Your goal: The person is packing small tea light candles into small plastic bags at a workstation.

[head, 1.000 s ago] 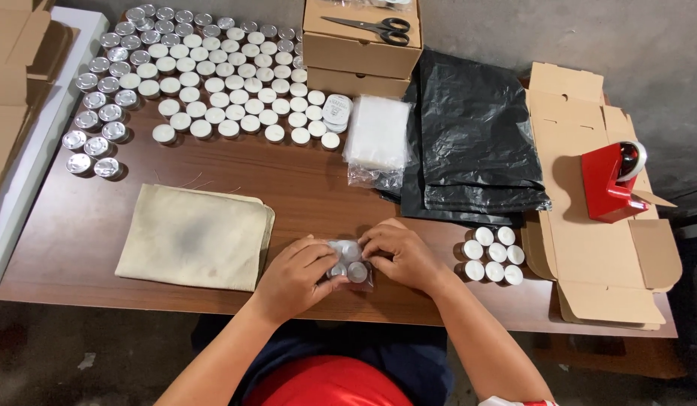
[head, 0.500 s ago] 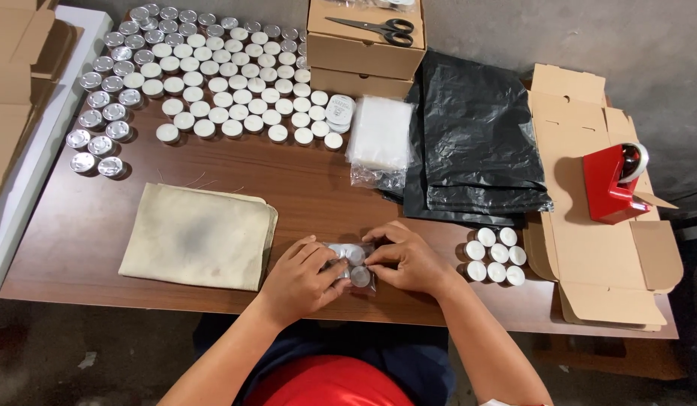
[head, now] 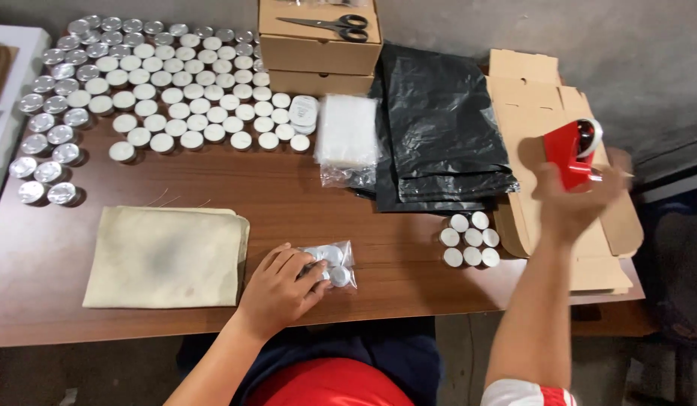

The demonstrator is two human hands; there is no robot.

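Looking down from the head cam here: my left hand (head: 277, 289) is pressed flat-ish, fingers together, on a small clear bag (head: 329, 263) stuffed with little white tealight candles, pinning it to the brown worktop (head: 303, 192) near the front edge. My right hand (head: 570, 203) is way off to the right at the red tape dispenser (head: 574, 150), which sits over the flat cardboard box (head: 536, 98). That hand is motion-blurred, so I honestly can't tell if it's closed around the handle or just touching it.

My read is this is the sealing step: bag filled and held shut, tape being fetched. The next move would need the dispenser over the bag mouth while the left hand keeps the fold from springing open.

The bag itself looks crinkly and thin, lumpy with round candles, so it'll probably slide and roll if let go. Just to its right is a loose cluster of six candles (head: 469, 239), and a beige cloth (head: 164, 256) lies to its left.
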